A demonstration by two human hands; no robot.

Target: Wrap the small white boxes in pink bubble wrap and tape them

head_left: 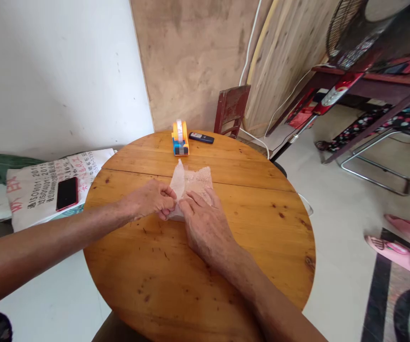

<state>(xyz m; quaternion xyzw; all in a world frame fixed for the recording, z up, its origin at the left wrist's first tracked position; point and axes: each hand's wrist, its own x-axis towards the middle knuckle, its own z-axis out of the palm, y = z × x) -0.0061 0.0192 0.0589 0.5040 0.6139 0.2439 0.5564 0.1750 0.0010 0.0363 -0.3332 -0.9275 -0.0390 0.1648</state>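
A whitish, see-through piece of bubble wrap (199, 179) lies on the round wooden table, its left part folded up into a raised flap. My left hand (162, 200) is closed, with thumb and fingers pinching the flap's near left edge. Over the right part of the wrap rests my right hand (206, 221), palm down, fingers stretched out and pressing it to the table. Whether anything lies inside the wrap is hidden. Beyond the wrap stands an orange and blue tape dispenser (180, 138) with a roll of clear tape, and beside it lies a dark remote control (201, 137).
The round table (262, 213) fills the middle. At left a phone (67, 193) lies on a printed white sack (41, 180). A red wooden chair (232, 110) stands behind. To the right are a fan pole (300, 128), a dark table and another person's feet in pink slippers (390, 254).
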